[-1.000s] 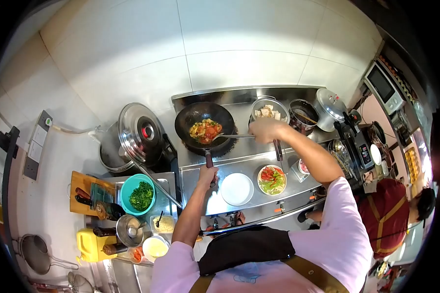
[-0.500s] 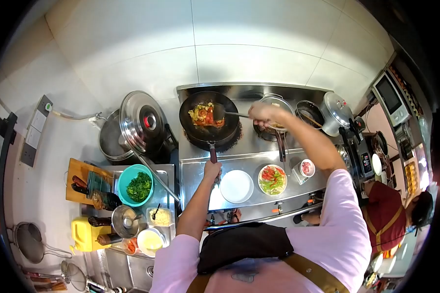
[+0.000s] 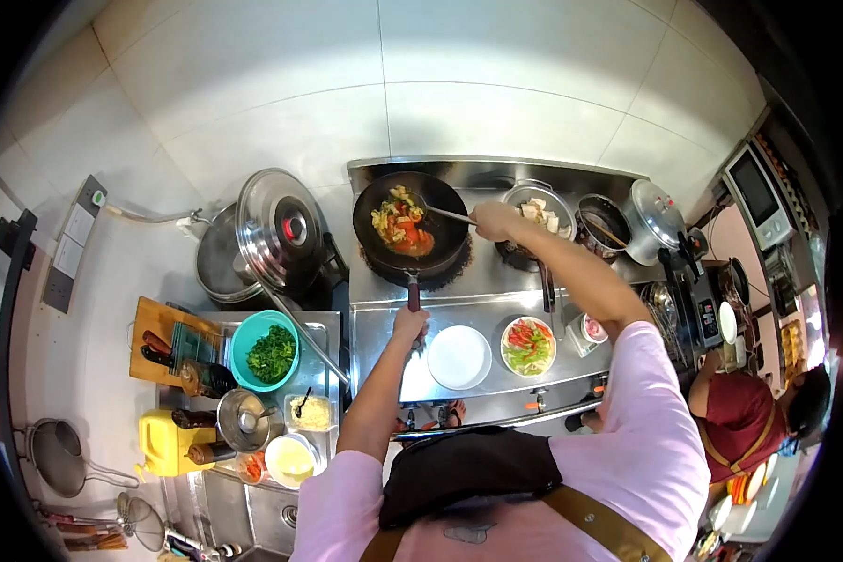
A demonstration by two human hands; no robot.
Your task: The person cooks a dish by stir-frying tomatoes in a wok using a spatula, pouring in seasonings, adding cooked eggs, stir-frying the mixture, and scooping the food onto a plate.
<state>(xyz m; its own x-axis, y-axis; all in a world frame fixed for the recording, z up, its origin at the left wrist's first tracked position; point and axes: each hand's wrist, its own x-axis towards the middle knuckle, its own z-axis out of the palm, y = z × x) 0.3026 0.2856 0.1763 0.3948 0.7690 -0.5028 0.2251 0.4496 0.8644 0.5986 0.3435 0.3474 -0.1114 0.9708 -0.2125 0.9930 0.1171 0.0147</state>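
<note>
My left hand (image 3: 409, 327) is closed around the handle (image 3: 413, 292) of a dark wok (image 3: 369, 239) on the stove. Tomato pieces and yellow bits of food (image 3: 405, 223) lie in the wok with some reddish sauce. My right hand (image 3: 497, 222) grips the long metal shaft of a spatula (image 3: 452, 215), which reaches into the wok from the right; its head is hard to make out against the dark pan. Below that hand sits a pan with pale chunks (image 3: 543, 214). A white plate (image 3: 460, 358) rests on the counter just right of my left hand.
Sliced peppers fill a plate (image 3: 528, 347); a small meat bowl (image 3: 592, 328) is beside it. Left are a green-leaf bowl (image 3: 243, 347), a large lidded pot (image 3: 276, 229) and a yellow jug (image 3: 165, 440). A pressure cooker (image 3: 648, 217) stands right; a co-worker (image 3: 742, 412) is beyond.
The spatula has shifted in the wok and its flat head shows less. The food lies differently. My right hand has come slightly lower, uncovering the pale chunks. The whole view has shifted a little.
</note>
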